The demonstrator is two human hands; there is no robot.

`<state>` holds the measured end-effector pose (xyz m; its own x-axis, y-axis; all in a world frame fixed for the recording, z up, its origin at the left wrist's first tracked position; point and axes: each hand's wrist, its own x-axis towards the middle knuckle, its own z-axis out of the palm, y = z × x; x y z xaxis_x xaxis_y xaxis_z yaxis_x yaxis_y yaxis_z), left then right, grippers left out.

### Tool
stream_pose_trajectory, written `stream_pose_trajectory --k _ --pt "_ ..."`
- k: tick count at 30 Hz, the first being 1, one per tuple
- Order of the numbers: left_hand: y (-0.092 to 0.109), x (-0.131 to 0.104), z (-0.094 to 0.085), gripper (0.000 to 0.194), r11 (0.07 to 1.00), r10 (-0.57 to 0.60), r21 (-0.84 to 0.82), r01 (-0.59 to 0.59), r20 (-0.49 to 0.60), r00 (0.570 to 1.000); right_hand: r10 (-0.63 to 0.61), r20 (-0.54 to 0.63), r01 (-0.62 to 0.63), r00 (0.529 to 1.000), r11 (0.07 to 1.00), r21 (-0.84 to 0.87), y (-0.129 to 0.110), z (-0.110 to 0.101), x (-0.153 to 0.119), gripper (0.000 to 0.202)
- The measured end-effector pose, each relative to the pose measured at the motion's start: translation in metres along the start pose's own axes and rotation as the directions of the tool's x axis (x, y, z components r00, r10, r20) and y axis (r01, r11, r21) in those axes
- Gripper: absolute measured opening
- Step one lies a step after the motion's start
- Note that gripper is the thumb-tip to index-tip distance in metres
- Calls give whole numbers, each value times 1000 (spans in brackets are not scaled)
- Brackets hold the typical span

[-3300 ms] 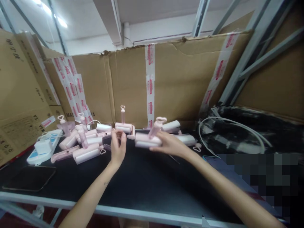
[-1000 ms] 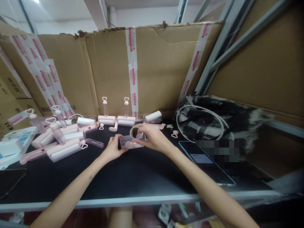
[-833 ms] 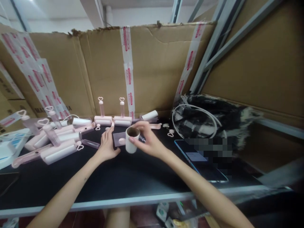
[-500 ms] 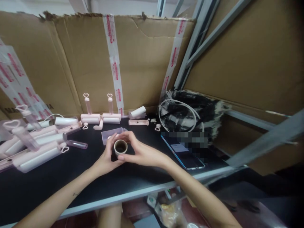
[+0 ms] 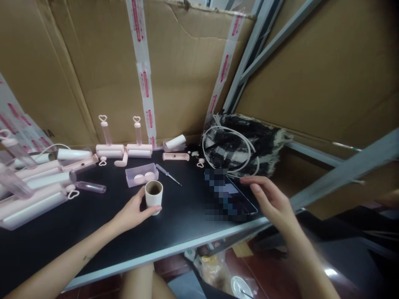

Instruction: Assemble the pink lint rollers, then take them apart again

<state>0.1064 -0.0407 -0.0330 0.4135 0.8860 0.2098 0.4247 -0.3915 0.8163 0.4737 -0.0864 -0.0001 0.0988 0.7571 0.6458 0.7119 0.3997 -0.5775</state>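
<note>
My left hand [image 5: 139, 211] grips a white lint-roller paper roll [image 5: 154, 204], which stands upright with its brown hollow core facing up. The thumb presses the near side and the fingers go round the far left. My right hand [image 5: 271, 197] holds nothing; its fingers are stretched leftward above the right side of a phone [image 5: 246, 201] with a lit screen. Whether a fingertip touches the phone I cannot tell. Behind the roll sits a clear lilac tray [image 5: 131, 177] with rounded pink pieces in it. A slim screwdriver [image 5: 170, 175] lies right of the tray.
Pink lint rollers [image 5: 109, 150] with clear handles and heart-shaped loops line the back and crowd the left of the black table [image 5: 121, 249]. A pink strip [image 5: 176, 157] and small parts lie at the back. A coiled white cable [image 5: 226, 126] rests by a metal frame.
My right hand has let go of the paper roll and moved right to the phone. The left hand keeps hold of the roll. The screwdriver and tray now show more fully.
</note>
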Motion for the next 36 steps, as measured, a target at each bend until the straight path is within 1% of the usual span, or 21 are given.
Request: stream_pose_trajectory --k 1,4,6,9,13,20,25,30,36 --pt "0 0 0 53 1000 -13 0 13 11 1000 -12 -26 11 1000 1000 -19 11 0 -3 20" --pt "0 0 -1 56 999 -51 0 51 41 998 -33 -159 32 987 999 -13 37 4 -10 32" --pt "-1 0 -1 55 998 -64 -8 64 49 997 -20 -174 20 984 1000 -1 48 6 -13 40" --pt "-5 0 0 56 997 -63 -34 65 54 997 2 -124 -2 992 1000 2 54 7 -16 50" --pt "-7 0 1 55 996 -66 -52 69 54 996 30 -51 -31 998 999 -20 53 6 -18 57" --pt "-6 0 1 53 997 -57 -46 59 48 997 78 18 -76 997 994 -77 61 6 -17 67" --pt "-7 0 1 53 997 -66 -45 68 48 997 58 87 -48 994 992 -117 68 4 -16 71" --pt "-7 -1 1 55 995 -81 -49 84 58 995 38 83 -27 996 990 -138 71 4 -17 72" --pt "-7 -1 1 56 996 -75 -49 77 39 996 27 66 -17 997 990 -143 68 7 -16 71"
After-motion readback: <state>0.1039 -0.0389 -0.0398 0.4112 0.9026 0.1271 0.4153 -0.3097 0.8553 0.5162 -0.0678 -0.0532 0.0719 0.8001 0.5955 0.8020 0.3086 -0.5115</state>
